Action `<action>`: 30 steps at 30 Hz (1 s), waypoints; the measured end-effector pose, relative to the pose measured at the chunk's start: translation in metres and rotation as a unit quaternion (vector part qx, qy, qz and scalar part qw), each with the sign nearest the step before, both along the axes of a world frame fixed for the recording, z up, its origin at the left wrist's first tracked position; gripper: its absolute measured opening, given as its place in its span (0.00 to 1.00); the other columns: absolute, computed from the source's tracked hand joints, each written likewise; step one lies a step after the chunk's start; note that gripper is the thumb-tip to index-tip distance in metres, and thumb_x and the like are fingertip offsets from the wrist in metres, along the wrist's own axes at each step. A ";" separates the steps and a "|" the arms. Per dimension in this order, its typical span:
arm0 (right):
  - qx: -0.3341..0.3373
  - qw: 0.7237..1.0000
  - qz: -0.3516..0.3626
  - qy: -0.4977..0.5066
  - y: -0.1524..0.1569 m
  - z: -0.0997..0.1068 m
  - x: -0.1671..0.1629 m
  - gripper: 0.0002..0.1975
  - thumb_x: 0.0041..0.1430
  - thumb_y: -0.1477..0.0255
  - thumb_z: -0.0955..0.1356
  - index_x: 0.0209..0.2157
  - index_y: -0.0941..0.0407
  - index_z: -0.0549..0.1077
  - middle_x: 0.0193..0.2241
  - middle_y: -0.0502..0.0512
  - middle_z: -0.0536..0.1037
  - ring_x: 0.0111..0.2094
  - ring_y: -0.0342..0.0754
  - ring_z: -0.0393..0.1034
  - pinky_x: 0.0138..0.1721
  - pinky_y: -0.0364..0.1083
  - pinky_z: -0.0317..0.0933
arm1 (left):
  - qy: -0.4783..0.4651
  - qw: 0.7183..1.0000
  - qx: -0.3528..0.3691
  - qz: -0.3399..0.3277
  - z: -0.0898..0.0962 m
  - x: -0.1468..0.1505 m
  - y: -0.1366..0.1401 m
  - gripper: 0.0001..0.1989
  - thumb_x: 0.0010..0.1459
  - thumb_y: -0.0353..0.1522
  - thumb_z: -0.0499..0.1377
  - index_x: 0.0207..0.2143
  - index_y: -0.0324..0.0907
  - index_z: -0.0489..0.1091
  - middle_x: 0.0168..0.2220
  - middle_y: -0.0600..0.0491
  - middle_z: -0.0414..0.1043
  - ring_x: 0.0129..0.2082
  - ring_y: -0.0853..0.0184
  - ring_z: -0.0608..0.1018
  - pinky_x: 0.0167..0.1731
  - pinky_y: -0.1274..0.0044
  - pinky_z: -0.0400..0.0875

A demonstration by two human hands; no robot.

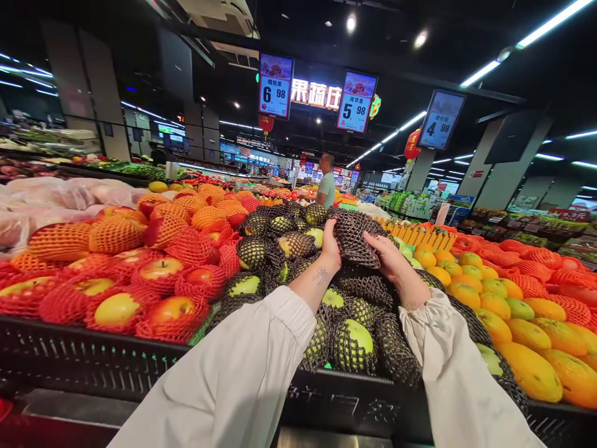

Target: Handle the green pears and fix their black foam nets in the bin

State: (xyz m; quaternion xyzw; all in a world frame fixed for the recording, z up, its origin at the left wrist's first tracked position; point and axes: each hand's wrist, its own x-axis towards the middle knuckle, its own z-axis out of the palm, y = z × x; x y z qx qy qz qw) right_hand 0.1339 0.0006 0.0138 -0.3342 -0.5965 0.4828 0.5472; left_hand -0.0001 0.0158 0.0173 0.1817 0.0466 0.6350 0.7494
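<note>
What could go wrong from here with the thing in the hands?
The black net bundle, held between the left hand and right hand, could slip and drop onto the green apples below.
Those apples are heaped up to the front rim of the black crate, so a bump might tip one over.
The loose right cuff might catch on nearby netting.

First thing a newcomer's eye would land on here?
Probably the bunched black netting at centre, held between the left hand and right hand above green fruit in similar black nets. Next, the colour blocks either side: apples in red nets to the left, bare oranges to the right. Overhead, lit price signs stand out against the dark ceiling.
</note>
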 end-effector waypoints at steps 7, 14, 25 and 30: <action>-0.029 0.996 0.074 -0.041 -0.004 -0.001 -0.001 0.24 0.42 0.49 0.78 0.30 0.55 0.78 0.20 0.49 0.77 0.17 0.42 0.65 0.16 0.44 0.60 | 0.010 1.000 -0.002 0.017 -0.001 -0.003 0.004 0.17 0.58 0.40 0.58 0.45 0.40 0.76 0.40 0.49 0.81 0.45 0.57 0.81 0.50 0.67 0.75; 0.020 0.996 0.043 0.077 -0.009 0.001 -0.002 0.25 0.41 0.51 0.79 0.37 0.51 0.78 0.33 0.52 0.82 0.41 0.54 0.78 0.43 0.50 0.72 | 0.029 0.999 -0.002 0.032 -0.001 -0.002 0.003 0.08 0.54 0.34 0.57 0.31 0.39 0.74 0.27 0.51 0.77 0.41 0.58 0.82 0.48 0.69 0.75; 0.098 0.975 -0.057 0.191 0.008 0.004 0.001 0.19 0.41 0.60 0.80 0.34 0.50 0.75 0.35 0.48 0.81 0.44 0.52 0.76 0.45 0.52 0.74 | -0.016 0.998 0.052 0.029 0.004 -0.005 -0.007 0.20 0.62 0.42 0.50 0.38 0.39 0.76 0.34 0.48 0.79 0.40 0.60 0.81 0.46 0.70 0.75; 0.095 0.964 -0.047 0.245 0.009 0.006 0.011 0.16 0.44 0.61 0.78 0.35 0.48 0.75 0.39 0.47 0.82 0.46 0.52 0.75 0.47 0.54 0.74 | -0.025 0.997 0.048 0.058 0.001 0.001 0.006 0.21 0.67 0.42 0.52 0.51 0.37 0.74 0.39 0.46 0.79 0.39 0.64 0.81 0.45 0.74 0.75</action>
